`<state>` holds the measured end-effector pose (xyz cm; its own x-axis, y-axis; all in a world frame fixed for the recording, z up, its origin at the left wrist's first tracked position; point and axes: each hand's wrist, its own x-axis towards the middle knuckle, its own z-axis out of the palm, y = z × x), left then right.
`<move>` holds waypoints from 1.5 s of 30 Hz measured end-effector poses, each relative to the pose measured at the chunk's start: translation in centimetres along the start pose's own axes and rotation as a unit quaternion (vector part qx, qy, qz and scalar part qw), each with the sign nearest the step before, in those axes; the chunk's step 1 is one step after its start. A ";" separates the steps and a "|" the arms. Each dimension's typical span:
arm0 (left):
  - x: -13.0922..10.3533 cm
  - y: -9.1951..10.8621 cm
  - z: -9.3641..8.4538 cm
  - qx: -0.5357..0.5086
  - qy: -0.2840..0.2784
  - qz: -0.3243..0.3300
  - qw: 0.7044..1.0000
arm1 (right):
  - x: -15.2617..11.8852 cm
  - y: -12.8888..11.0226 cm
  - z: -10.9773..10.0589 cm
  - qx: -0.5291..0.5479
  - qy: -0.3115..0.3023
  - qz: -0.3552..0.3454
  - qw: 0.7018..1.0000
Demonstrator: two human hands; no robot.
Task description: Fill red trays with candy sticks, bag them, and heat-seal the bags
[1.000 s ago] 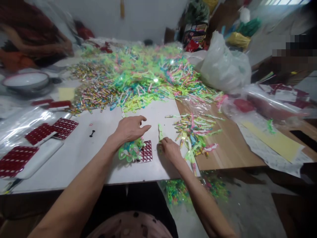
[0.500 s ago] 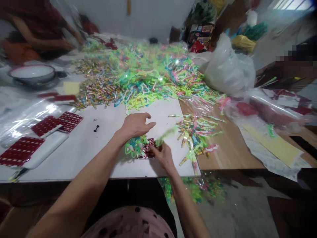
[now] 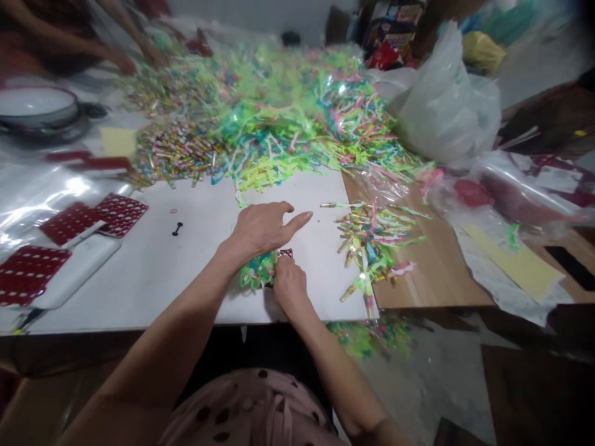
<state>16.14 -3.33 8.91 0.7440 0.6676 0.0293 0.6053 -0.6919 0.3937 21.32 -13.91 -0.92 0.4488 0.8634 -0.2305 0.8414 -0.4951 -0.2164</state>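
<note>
Moved the right hand [image 3: 290,282] over the card [image 3: 286,253] (cannot tell its fingers' grip), so working now beside the loops [image 3: 253,272]; holding left hand [image 3: 261,228] with thumb and fingers apart

big white plastic bag [image 3: 450,118] slouching back right, white-lined bowl [image 3: 35,104] way off left, lil black dumbbell-shaped thingy [image 3: 177,228] near a tiny pinkish ring [image 3: 173,211]

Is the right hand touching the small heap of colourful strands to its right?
Apart. The head view shows a strip of white tabletop between the right hand and the small heap of colourful strands.
</note>
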 end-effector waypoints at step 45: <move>-3.1 -1.7 0.9 -0.018 0.080 0.082 0.993 | -2.2 5.2 3.7 0.299 0.092 -0.044 0.949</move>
<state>13.05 -4.46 7.34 0.7760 0.5834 0.2397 0.4671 -0.7869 0.4032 23.54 -18.75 -5.01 0.4764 0.8788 -0.0283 0.5820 -0.3393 -0.7390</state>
